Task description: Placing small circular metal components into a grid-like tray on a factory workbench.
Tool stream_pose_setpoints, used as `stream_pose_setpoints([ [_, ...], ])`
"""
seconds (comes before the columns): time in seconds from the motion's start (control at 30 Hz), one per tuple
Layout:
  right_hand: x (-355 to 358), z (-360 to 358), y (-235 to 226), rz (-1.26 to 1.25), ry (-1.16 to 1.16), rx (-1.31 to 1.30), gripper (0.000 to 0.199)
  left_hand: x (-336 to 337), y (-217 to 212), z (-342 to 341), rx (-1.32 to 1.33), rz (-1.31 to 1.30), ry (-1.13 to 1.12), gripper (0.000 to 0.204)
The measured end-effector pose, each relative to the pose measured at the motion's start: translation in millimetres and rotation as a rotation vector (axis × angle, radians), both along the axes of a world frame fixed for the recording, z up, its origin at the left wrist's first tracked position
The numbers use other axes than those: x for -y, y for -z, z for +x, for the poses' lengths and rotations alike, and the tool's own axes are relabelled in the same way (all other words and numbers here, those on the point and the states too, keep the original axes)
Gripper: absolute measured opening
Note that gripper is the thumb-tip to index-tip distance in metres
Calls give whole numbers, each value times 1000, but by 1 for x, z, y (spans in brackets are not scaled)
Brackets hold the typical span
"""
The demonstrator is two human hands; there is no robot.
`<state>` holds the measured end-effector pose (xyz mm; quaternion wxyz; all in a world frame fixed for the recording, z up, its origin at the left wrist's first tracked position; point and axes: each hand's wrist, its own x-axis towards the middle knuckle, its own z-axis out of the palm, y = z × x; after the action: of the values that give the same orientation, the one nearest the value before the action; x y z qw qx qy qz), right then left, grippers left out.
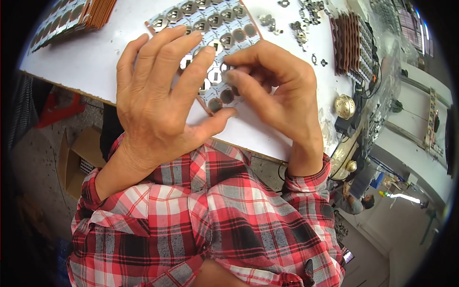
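A light-blue circuit board panel (245, 23) lies on the white table in front of me. Rows of round metal clips (201, 25) sit on much of it, and dark round pads (215, 104) show bare along its near and right edges. My left hand (160, 93) rests over the panel's left part with its fingers spread, hiding some of the clips. Thumb and forefinger of my right hand (282, 83) pinch at a small metal clip (224, 67) over the panel's middle. The other right fingers are curled under and partly hidden.
Loose metal clips (302, 29) lie scattered beyond the panel on the right. Stacked boards stand at far left (98, 13) and at right (351, 45). A gold domed object (344, 106) sits at the right edge. Below the table is an open cardboard box (86, 152); another person (354, 204) is in the background.
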<state>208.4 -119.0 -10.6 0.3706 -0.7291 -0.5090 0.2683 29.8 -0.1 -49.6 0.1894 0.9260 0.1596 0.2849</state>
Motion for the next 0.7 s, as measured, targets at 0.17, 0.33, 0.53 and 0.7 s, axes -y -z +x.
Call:
stream_pose_setpoints([
  [0.17,40,67,-37,-205,227,239,12,2,8,-5,32,47,-22,77],
  [0.33,60,77,-44,-439,231,290,9,0,9,-2,21,50,-5,77],
  [0.53,40,69,-31,-414,204,175,11,0,12,-2,31,67,-22,76],
  [0.7,39,65,-29,-163,405,75,13,2,13,-2,40,48,-31,76],
])
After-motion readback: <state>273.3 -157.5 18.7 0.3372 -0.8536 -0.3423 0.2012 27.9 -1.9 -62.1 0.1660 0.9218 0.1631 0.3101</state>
